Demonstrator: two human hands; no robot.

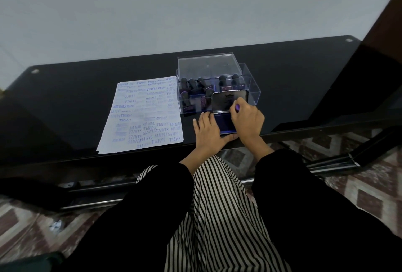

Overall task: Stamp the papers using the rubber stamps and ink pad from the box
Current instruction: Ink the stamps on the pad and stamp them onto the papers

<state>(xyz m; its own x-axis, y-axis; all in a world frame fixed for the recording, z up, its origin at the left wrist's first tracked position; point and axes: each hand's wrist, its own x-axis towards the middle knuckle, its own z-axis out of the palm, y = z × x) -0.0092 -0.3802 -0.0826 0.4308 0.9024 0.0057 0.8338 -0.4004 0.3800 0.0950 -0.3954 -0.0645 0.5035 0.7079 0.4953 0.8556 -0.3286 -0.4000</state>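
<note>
A blue ink pad (pixel 224 122) lies open near the table's front edge, its metal lid (pixel 224 102) standing upright behind it. My right hand (pixel 247 119) grips a purple rubber stamp (pixel 237 107) over the pad; most of the stamp is hidden by my fingers. My left hand (pixel 207 133) lies flat on the table with straight fingers against the pad's left side and thumb along its front. A sheet of paper (pixel 143 115) covered with blue stamp marks lies to the left. Behind the pad stands a clear plastic box (pixel 250 89) holding several dark-handled stamps (pixel 195 89).
The box's clear lid (pixel 208 65) leans up behind the box. The black glass table (pixel 76 97) runs left and right, with its front edge just under my wrists. A dark wooden frame (pixel 369 54) rises at the right. Patterned floor shows below.
</note>
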